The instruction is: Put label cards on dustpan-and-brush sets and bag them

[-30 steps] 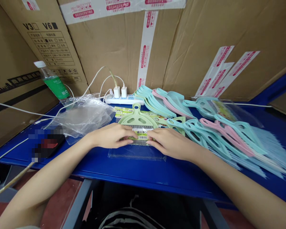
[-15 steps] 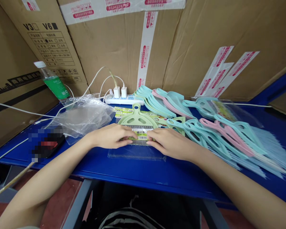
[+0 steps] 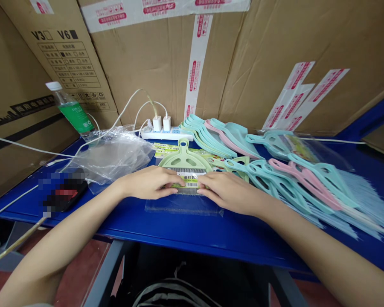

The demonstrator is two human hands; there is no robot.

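Note:
A pale green dustpan and brush set (image 3: 183,157) lies in front of me, its handle pointing away. Grey bristles show below its body, with a green printed label card (image 3: 190,181) across them. A clear plastic bag (image 3: 179,207) covers the lower part and spreads flat toward me. My left hand (image 3: 155,182) grips the set's left side by the card, fingers curled. On the opposite side, my right hand (image 3: 225,189) is closed the same way, thumb and fingers at the card's right end. The bristle ends are partly hidden under my fingers.
To the right lie several blue and pink brushes (image 3: 307,175). Behind stand stacked dustpans (image 3: 217,134) and a white power strip (image 3: 169,134). Loose clear bags (image 3: 115,153), a bottle (image 3: 73,111) and a black device (image 3: 73,192) are at left. Cardboard boxes (image 3: 147,64) wall the back.

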